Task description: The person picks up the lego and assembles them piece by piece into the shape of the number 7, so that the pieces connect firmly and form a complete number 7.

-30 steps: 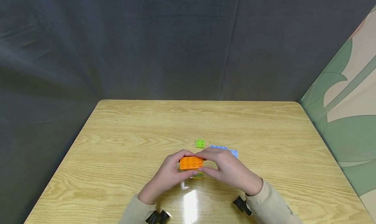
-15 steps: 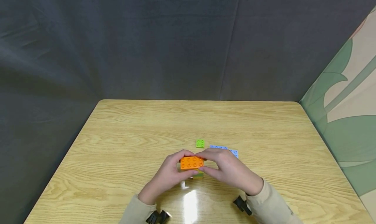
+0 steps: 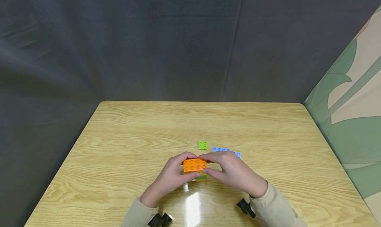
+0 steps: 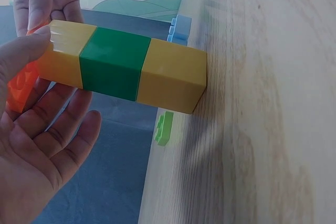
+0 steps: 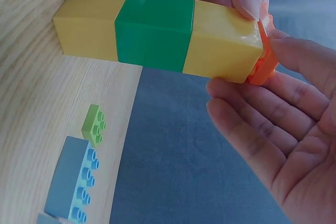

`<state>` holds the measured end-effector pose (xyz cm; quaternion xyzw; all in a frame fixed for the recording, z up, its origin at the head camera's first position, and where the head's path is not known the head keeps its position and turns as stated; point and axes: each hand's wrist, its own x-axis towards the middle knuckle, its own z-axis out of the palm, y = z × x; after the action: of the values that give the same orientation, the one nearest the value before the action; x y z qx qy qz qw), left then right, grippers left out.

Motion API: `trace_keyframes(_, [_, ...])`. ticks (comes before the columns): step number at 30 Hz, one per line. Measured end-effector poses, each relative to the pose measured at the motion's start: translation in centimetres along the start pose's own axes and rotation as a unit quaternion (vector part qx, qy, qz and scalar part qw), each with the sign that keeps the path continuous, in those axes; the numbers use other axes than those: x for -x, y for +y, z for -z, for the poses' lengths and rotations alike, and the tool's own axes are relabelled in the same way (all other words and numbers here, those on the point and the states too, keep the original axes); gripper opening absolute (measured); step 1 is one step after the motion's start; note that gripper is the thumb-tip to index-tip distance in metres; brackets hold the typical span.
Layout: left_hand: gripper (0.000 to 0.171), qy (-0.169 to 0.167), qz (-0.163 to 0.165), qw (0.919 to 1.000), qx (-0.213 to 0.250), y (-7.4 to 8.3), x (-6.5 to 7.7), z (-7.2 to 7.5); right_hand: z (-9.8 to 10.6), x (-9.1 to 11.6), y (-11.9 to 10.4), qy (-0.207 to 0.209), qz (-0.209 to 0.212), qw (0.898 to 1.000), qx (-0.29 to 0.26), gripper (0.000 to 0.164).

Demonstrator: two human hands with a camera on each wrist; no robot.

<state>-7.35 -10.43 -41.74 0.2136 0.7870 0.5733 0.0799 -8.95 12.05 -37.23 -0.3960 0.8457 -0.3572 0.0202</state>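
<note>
Orange brick (image 3: 194, 165) caps a yellow-green-yellow stack (image 4: 123, 66) standing mid-table, pinched between my left hand (image 3: 168, 179) and right hand (image 3: 235, 174); I judge steady, even downward pressure would seat it squarely.

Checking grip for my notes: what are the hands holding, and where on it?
Both hands hold the orange brick capping a yellow-green-yellow stack: left hand at its left end, right hand at its right end.
</note>
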Motion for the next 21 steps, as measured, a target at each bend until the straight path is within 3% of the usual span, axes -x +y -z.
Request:
trace_keyframes(14, [0.033, 0.005, -0.004, 1.0, -0.006, -0.1, 0.0, 0.0, 0.2, 0.0, 0.1, -0.018, -0.013, 1.0, -0.021, 0.034])
trace_keyframes(21, [0.034, 0.008, 0.018, 0.9998, -0.008, 1.0, 0.0, -0.1, -0.1, 0.0, 0.0, -0.011, -0.009, 1.0, -0.016, 0.033])
